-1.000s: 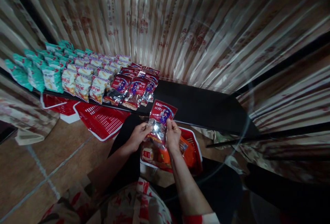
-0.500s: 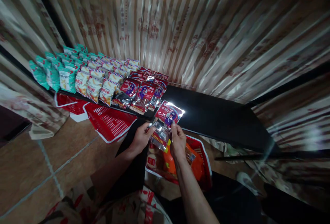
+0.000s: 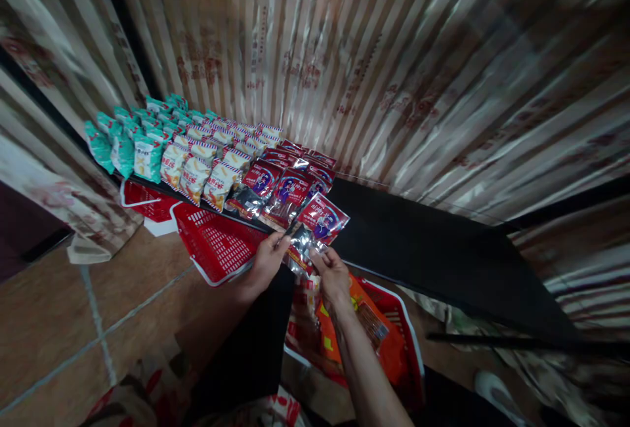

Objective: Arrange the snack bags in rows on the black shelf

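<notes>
Between my two hands is a dark red snack packet [image 3: 321,218] with a shiny, partly clear lower half, tilted over the front edge of the black shelf [image 3: 418,237]. My left hand [image 3: 270,256] pinches its lower left edge, thumb on top. My right hand [image 3: 332,273] grips the lower right corner with thumb and fingers. Just left of it, several matching red packets [image 3: 290,194] lie in overlapping rows on the shelf. White snack bags [image 3: 195,174] stand beside those, and teal bags [image 3: 147,157] fill the far left end.
Below my right hand, a red basket [image 3: 418,361] holds an orange package [image 3: 381,328] and other packs. Another red basket [image 3: 216,243] sits under the shelf, left of my knee. A striped curtain [image 3: 315,40] hangs behind. Tiled floor [image 3: 142,335] shows at left.
The packet in my hands has come closer to the row of red packets, its top now nearer the shelf. My right hand has shifted down to its lower corner. The view has swung slightly left.
</notes>
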Available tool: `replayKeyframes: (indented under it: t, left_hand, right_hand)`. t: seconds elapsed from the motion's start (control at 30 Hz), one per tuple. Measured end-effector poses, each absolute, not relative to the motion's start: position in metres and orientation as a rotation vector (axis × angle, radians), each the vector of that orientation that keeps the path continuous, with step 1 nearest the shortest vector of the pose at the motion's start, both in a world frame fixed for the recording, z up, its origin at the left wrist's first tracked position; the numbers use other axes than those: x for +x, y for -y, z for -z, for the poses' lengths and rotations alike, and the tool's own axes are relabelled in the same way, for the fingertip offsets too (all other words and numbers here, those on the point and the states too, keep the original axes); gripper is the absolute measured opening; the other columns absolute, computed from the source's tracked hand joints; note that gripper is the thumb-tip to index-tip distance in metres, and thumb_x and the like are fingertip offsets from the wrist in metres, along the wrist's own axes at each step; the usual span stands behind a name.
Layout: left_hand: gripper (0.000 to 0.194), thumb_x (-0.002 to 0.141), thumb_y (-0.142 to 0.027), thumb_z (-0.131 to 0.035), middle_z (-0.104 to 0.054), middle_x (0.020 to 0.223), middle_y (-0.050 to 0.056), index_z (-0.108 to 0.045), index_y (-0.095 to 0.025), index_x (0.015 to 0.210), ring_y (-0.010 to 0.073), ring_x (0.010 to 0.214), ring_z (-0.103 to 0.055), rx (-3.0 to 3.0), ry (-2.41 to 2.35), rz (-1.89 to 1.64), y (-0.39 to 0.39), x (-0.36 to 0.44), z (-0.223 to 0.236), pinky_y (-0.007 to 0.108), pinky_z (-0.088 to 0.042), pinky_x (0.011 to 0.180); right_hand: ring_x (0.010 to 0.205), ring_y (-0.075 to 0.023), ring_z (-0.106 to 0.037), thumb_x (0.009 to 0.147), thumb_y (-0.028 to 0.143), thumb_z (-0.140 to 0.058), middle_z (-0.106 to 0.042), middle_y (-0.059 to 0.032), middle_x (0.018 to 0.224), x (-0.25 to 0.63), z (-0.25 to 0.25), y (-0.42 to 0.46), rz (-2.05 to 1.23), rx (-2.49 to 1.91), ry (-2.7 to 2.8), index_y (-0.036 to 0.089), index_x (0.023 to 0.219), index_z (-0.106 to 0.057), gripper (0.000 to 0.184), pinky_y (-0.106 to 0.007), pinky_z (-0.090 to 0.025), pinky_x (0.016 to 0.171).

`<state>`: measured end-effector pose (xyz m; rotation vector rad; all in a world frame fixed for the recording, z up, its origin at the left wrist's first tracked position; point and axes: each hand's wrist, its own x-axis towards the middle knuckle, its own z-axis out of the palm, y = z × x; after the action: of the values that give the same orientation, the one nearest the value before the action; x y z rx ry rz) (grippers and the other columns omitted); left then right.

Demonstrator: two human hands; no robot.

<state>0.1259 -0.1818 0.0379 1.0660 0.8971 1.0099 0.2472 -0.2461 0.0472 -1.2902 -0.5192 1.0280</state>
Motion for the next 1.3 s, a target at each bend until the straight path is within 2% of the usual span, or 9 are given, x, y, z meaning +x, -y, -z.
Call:
replayKeyframes:
  t: [0.1, 0.2, 0.4, 0.6, 0.77, 0.97, 1.3]
  left_hand:
    - [0.028, 0.076, -0.043, -0.058, -0.061, 0.07, -0.001, -0.061, -0.016, 0.079, 0.0124, 0.065, -0.057, 1.094, -0.971, -1.023, 0.172, 0.121, -0.028, 0.021, -0.044, 0.058]
    - [0.023, 0.077, -0.036, -0.058, -0.064, 0.078, 0.002, -0.059, -0.016, 0.088, 0.0144, 0.07, -0.061, 1.11, -1.026, -1.057, 0.162, 0.118, -0.012, 0.023, -0.048, 0.06]
    - [0.03, 0.081, -0.019, -0.05, -0.063, 0.106, 0.008, -0.055, -0.018, 0.11, 0.0168, 0.093, -0.062, 1.413, -1.172, -1.212, 0.145, 0.112, 0.008, 0.033, -0.052, 0.083]
    - [0.034, 0.079, -0.012, -0.046, -0.054, 0.123, 0.01, -0.057, -0.019, 0.11, 0.0229, 0.117, -0.05, 1.882, -1.337, -1.244, 0.141, 0.107, 0.001, 0.043, -0.044, 0.1]
    - [0.032, 0.086, -0.013, -0.04, -0.049, 0.133, 0.012, -0.056, -0.016, 0.115, 0.0241, 0.126, -0.042, 2.236, -1.29, -1.223, 0.137, 0.112, -0.003, 0.046, -0.037, 0.106]
    - [0.037, 0.092, -0.016, -0.034, -0.038, 0.143, 0.014, -0.046, -0.012, 0.127, 0.023, 0.139, -0.021, 2.448, -1.144, -1.2, 0.117, 0.13, 0.003, 0.046, -0.032, 0.11]
    - [0.037, 0.093, -0.022, -0.033, -0.036, 0.143, 0.018, -0.046, -0.01, 0.126, 0.0248, 0.139, -0.02, 2.531, -1.135, -1.143, 0.094, 0.145, 0.007, 0.048, -0.035, 0.108]
  right_hand:
    - [0.06, -0.0126, -0.059, 0.059, 0.038, -0.075, -0.067, 0.0038, 0.07, 0.247, -0.039, 0.228, -1.009, -1.283, 0.539, 0.021, 0.081, -0.063, 0.031, -0.025, -0.047, 0.06]
    - [0.062, -0.0131, -0.059, 0.058, 0.038, -0.074, -0.066, 0.0034, 0.07, 0.246, -0.035, 0.21, -0.982, -1.299, 0.584, 0.019, 0.081, -0.063, 0.032, -0.026, -0.047, 0.064]
    - [0.059, -0.0123, -0.054, 0.061, 0.04, -0.069, -0.062, 0.0039, 0.066, 0.243, -0.027, 0.172, -0.899, -1.383, 0.687, 0.019, 0.082, -0.063, 0.031, -0.023, -0.043, 0.057]
    - [0.054, -0.0115, -0.05, 0.067, 0.045, -0.058, -0.06, 0.0031, 0.061, 0.24, -0.017, 0.143, -0.765, -1.557, 0.83, 0.018, 0.079, -0.063, 0.03, -0.022, -0.04, 0.053]
    - [0.055, -0.0125, -0.051, 0.071, 0.043, -0.054, -0.06, 0.0036, 0.061, 0.244, -0.012, 0.132, -0.645, -1.662, 0.949, 0.021, 0.078, -0.064, 0.025, -0.022, -0.04, 0.054]
    - [0.054, -0.013, -0.052, 0.073, 0.042, -0.053, -0.063, 0.0023, 0.064, 0.248, -0.016, 0.131, -0.551, -1.767, 1.039, 0.022, 0.079, -0.065, 0.024, -0.023, -0.04, 0.054]
    - [0.061, -0.0157, -0.055, 0.077, 0.042, -0.047, -0.063, -0.0009, 0.069, 0.253, -0.016, 0.134, -0.518, -1.774, 1.111, 0.02, 0.078, -0.062, 0.026, -0.026, -0.042, 0.062]
